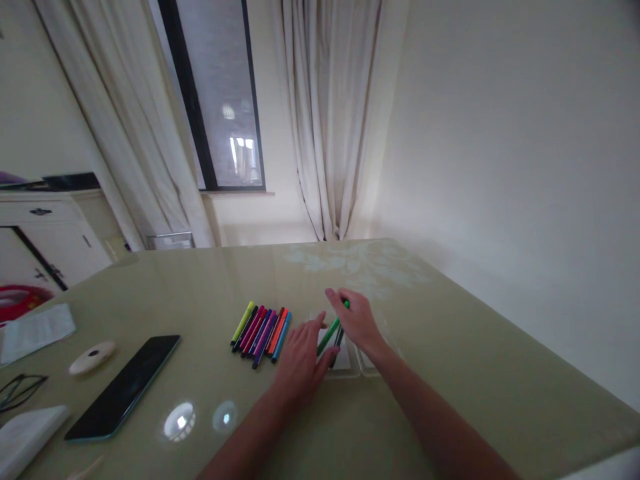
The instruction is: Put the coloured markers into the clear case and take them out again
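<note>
My right hand is closed around the upper end of a green marker, which slants down to the left. Beneath that hand, a dark marker lies over a clear plastic case. My left hand is spread at the case's left side, thumb apart from the fingers. The green marker's lower end sits between that thumb and the fingers; whether they touch it I cannot tell. Just left of my left hand, several coloured markers lie side by side in a row, from yellow-green to blue.
A black phone lies on the glossy table at left. Beyond it are a white oval object, glasses, a white box-like object and paper. A wall runs along the table's right side.
</note>
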A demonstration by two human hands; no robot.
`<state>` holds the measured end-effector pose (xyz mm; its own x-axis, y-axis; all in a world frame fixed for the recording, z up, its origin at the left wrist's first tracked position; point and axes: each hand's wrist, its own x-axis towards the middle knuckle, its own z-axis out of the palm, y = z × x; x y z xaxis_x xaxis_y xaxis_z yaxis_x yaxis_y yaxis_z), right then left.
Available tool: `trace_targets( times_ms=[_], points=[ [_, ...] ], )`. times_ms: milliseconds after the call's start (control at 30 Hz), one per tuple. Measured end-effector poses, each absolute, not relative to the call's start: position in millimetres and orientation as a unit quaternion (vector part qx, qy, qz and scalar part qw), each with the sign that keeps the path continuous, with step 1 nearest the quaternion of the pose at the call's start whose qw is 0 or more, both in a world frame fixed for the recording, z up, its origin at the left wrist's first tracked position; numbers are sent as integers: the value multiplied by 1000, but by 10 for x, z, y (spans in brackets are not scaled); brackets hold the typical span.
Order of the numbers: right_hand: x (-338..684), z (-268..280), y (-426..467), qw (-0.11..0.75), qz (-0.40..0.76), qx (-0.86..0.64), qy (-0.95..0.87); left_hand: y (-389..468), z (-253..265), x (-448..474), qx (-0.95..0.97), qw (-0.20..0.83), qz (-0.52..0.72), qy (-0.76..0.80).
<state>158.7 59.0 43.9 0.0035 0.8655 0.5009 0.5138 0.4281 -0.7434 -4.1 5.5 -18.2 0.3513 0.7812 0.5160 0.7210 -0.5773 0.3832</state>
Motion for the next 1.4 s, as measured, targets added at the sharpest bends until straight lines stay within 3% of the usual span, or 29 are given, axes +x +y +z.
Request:
trace_targets(
  times_ms=[100, 300, 367, 467, 600, 933, 1200, 1400],
  points=[
    [1340, 222, 537, 498, 238, -487, -677, 90, -244, -19, 810, -4, 335, 481],
    [1487, 86, 490, 498, 435, -458, -594, 175, -103, -178, 812, -34, 196, 549],
    [1598, 117, 505, 464, 407, -475, -628, 251, -3, -427, 750, -51, 190, 631],
    [1723, 140, 542, 377, 262, -513, -726, 387, 40, -919, 639, -82, 157, 749],
    [1789, 100, 582, 309, 140, -536, -773, 514, -91, -1407, 580, -64, 122, 803],
    [1863, 25, 646, 249, 130, -548, -788, 504, -146, -1405, 597, -15, 126, 792],
    [1968, -3, 729, 263, 163, -509, -803, 208, -198, -1266, 861, -61, 120, 490],
    [1987, -13, 738, 251, 177, -492, -815, 356, -226, -1102, 857, -59, 119, 499]
  ],
)
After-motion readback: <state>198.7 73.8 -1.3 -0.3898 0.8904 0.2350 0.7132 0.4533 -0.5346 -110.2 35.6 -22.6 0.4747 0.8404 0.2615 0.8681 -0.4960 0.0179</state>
